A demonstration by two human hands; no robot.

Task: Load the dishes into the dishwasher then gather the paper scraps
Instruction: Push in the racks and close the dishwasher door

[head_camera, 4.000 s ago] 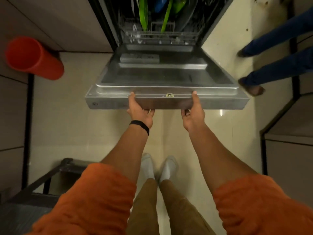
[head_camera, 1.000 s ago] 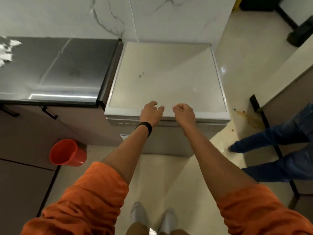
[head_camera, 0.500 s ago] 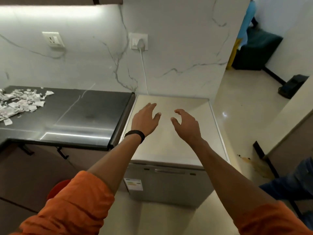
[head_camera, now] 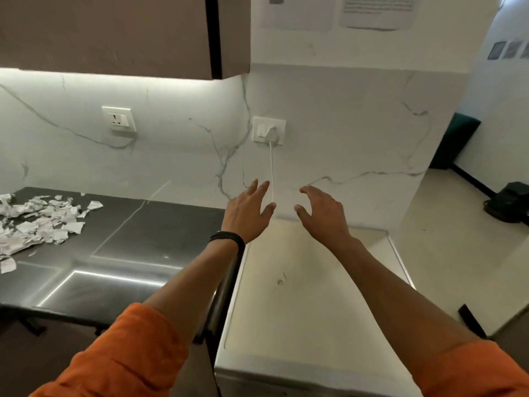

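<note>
The dishwasher (head_camera: 309, 296) stands below me with its pale flat top facing up; its door is out of view. My left hand (head_camera: 247, 214), with a black band at the wrist, hovers above the top's far left corner, fingers spread and empty. My right hand (head_camera: 322, 214) hovers beside it, fingers relaxed, holding nothing. A pile of torn white paper scraps (head_camera: 37, 222) lies on the dark countertop (head_camera: 137, 242) at the far left, well away from both hands.
A white cord (head_camera: 271, 173) runs down from a wall socket (head_camera: 269, 130) behind the dishwasher. A second socket (head_camera: 118, 119) sits left of it. Brown upper cabinets (head_camera: 114, 32) hang overhead. A dark bag (head_camera: 509, 202) lies on the floor at right.
The dishwasher door, held open by both hands earlier, was closed. Both hands have since lifted off the front edge and risen above the top, as my view tilted up toward the wall.
</note>
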